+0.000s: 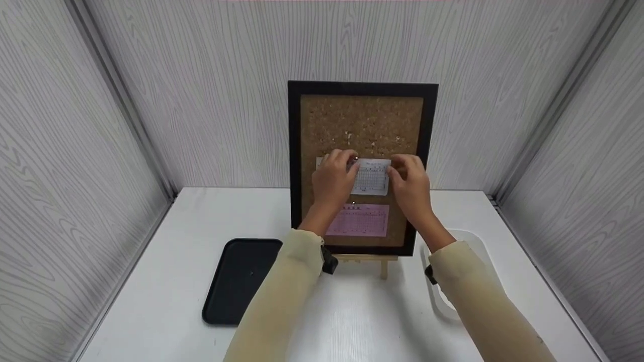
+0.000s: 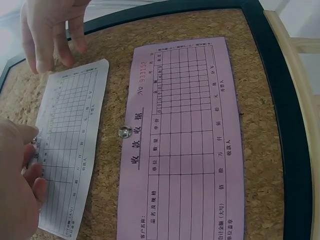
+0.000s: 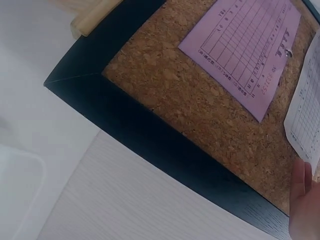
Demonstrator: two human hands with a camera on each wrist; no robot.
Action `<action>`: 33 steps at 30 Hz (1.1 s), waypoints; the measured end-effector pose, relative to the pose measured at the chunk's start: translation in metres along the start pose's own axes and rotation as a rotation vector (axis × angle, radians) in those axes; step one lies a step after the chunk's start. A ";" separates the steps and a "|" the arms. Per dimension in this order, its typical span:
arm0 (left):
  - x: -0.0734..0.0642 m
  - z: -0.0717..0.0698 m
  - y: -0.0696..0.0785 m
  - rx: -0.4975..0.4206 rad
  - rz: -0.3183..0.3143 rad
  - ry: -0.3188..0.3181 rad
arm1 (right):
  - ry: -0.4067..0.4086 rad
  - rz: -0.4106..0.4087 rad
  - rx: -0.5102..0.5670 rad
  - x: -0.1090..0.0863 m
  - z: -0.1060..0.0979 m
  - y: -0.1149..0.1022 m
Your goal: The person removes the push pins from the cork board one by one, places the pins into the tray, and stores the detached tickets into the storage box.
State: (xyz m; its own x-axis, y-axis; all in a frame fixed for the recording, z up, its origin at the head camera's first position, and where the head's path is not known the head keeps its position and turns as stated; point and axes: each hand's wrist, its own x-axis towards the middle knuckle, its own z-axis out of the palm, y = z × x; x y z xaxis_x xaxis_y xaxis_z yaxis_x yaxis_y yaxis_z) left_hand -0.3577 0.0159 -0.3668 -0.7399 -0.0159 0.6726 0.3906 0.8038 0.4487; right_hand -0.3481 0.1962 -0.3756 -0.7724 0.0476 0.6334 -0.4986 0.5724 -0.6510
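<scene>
A white receipt slip [image 1: 372, 177] with a printed grid lies against the cork board [image 1: 362, 118]. At the slip's top edge, my left hand [image 1: 333, 177] pinches a small push pin [image 1: 355, 159], partly hidden by the fingers. My right hand [image 1: 411, 183] touches the slip's right end with its fingertips. Below it, a pink receipt slip [image 2: 180, 145] is fixed to the cork by a clear push pin [image 2: 125, 131] at its top edge. The left hand covers the white slip's middle in the head view.
The black-framed board stands on a wooden easel [image 1: 384, 269]. A black tray [image 1: 236, 286] lies to the left on the white table [image 1: 347, 322]. On the right, a white tray [image 1: 475, 241] is partly behind my right forearm. Wood-grain panels enclose the table.
</scene>
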 end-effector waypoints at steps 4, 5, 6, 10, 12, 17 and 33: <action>0.001 0.003 0.000 0.006 0.001 0.013 | 0.020 -0.001 0.020 0.002 0.004 0.000; 0.001 0.004 0.000 0.009 0.002 0.016 | 0.023 0.000 0.023 0.002 0.005 0.000; 0.001 0.004 0.000 0.011 0.002 0.019 | 0.025 -0.001 0.025 0.002 0.006 0.000; 0.001 0.005 0.000 0.027 0.000 0.031 | 0.014 0.001 0.014 0.002 0.008 -0.002; 0.000 0.006 0.001 0.039 -0.006 0.037 | 0.005 0.005 0.006 0.002 0.008 -0.004; 0.000 0.006 0.001 0.054 -0.008 0.052 | 0.005 0.015 -0.022 0.005 0.010 -0.005; 0.000 0.008 0.000 0.047 0.006 0.041 | -0.005 0.038 -0.179 0.007 0.012 -0.008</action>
State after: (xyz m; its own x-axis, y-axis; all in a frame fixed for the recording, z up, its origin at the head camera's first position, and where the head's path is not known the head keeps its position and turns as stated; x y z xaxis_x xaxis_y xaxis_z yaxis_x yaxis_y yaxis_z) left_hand -0.3624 0.0200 -0.3712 -0.7140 -0.0352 0.6992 0.3681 0.8307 0.4176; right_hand -0.3538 0.1817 -0.3711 -0.7915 0.0687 0.6073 -0.3908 0.7070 -0.5894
